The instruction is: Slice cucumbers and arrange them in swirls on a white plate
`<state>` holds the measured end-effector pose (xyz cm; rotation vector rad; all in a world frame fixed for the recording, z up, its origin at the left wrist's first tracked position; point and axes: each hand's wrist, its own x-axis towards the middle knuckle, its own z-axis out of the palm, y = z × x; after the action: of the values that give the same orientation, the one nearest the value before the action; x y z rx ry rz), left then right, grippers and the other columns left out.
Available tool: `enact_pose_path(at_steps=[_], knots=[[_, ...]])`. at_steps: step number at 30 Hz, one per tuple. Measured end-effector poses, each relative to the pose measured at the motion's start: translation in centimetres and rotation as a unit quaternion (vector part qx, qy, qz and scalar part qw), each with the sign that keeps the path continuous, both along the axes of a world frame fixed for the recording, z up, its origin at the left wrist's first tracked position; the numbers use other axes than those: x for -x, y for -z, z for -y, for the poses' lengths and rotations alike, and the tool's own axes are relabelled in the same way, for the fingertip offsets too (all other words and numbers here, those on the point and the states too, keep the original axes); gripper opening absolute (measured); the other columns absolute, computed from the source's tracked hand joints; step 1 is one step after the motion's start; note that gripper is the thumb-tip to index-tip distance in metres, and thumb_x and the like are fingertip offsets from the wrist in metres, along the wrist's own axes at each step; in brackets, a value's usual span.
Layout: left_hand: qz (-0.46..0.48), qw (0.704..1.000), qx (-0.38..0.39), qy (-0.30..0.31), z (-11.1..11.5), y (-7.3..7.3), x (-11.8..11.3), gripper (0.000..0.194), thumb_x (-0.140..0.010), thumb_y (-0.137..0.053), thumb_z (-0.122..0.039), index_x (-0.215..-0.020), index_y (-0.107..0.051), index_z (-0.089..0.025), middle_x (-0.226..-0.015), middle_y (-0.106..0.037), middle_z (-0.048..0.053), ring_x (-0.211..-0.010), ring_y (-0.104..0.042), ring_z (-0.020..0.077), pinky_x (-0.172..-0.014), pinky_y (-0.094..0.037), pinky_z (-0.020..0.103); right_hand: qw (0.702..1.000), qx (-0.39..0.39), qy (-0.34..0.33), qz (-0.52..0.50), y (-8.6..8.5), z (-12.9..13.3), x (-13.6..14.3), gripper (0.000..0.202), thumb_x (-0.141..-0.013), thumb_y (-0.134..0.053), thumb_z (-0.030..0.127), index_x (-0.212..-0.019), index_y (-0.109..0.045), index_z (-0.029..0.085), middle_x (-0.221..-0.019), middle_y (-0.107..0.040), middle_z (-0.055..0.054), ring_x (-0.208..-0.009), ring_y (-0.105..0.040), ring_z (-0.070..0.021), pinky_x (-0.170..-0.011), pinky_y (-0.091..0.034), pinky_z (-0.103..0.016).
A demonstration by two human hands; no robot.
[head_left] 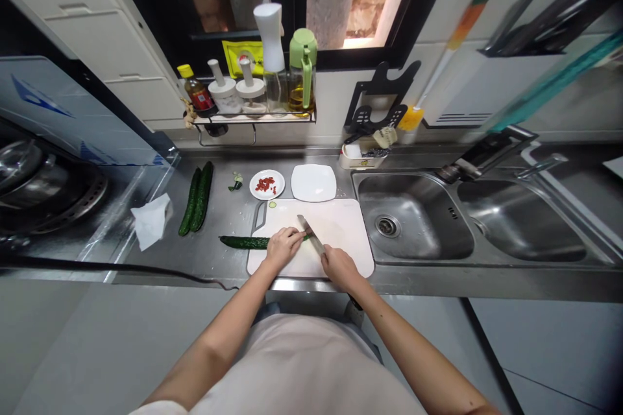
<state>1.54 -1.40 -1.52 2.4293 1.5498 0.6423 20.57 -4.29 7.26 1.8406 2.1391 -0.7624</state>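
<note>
A dark green cucumber (243,242) lies across a white cutting board (345,220), its left end sticking out past the board's edge. My left hand (283,245) is closed over its right part and presses it down. In my right hand (339,267) is the handle of a kitchen knife (310,232). The blade slants up and to the left, close by my left fingertips at the cucumber's right end. Whether the edge has entered the flesh cannot be made out. One pale cucumber slice (272,205) rests near the board's upper left corner.
Behind the board stand a small plate (254,185) with red pieces and a white square plate (314,183). Two whole cucumbers (200,198) and a crumpled tissue (150,220) lie left. A double sink (413,217) is right. Bottles stand on a wall rack (253,119).
</note>
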Motion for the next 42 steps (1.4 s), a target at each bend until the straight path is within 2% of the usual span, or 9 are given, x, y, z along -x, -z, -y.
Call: enact_pose_path(at_steps=[7, 25, 35, 42], knots=[[-0.004, 1.000, 0.005, -0.003, 0.0, -0.3, -0.1, 0.026, -0.095, -0.048, -0.033, -0.110, -0.068, -0.029, -0.099, -0.064, 0.003, -0.089, -0.056, 0.0152, -0.075, -0.045, 0.026, 1.000, 0.011, -0.005, 0.003, 0.0, 0.3, -0.4, 0.026, -0.095, -0.037, 0.021, -0.110, -0.057, 0.013, -0.099, -0.069, -0.015, -0.094, -0.065, -0.0227, -0.072, -0.039, -0.028], [0.005, 1.000, 0.012, -0.004, -0.1, -0.2, -0.1, 0.026, -0.094, -0.048, -0.033, -0.109, -0.069, -0.029, -0.100, -0.065, 0.003, -0.091, -0.056, 0.0152, -0.075, -0.046, 0.026, 1.000, -0.008, -0.003, -0.021, 0.4, -1.9, 1.5, 0.031, -0.094, -0.036, 0.018, -0.116, -0.057, 0.011, -0.107, -0.068, -0.018, -0.101, -0.064, -0.0240, -0.078, -0.043, -0.029], [0.009, 1.000, 0.019, -0.008, -0.1, -0.1, -0.1, 0.025, -0.094, -0.050, -0.033, -0.111, -0.068, -0.030, -0.100, -0.065, 0.003, -0.090, -0.056, 0.0152, -0.073, -0.046, 0.026, 1.000, 0.009, 0.001, -0.005, 0.2, -0.3, 0.4, 0.029, -0.093, -0.037, 0.017, -0.112, -0.059, 0.012, -0.103, -0.069, -0.017, -0.097, -0.065, -0.0238, -0.076, -0.042, -0.029], [0.010, 1.000, 0.018, -0.004, -0.1, -0.1, -0.1, 0.025, -0.094, -0.050, -0.033, -0.110, -0.068, -0.030, -0.101, -0.065, 0.003, -0.091, -0.056, 0.0154, -0.075, -0.046, 0.026, 1.000, 0.013, 0.001, -0.007, 0.4, -1.7, 1.5, 0.030, -0.093, -0.038, 0.016, -0.115, -0.058, 0.012, -0.108, -0.068, -0.018, -0.100, -0.064, -0.0231, -0.078, -0.043, -0.029]])
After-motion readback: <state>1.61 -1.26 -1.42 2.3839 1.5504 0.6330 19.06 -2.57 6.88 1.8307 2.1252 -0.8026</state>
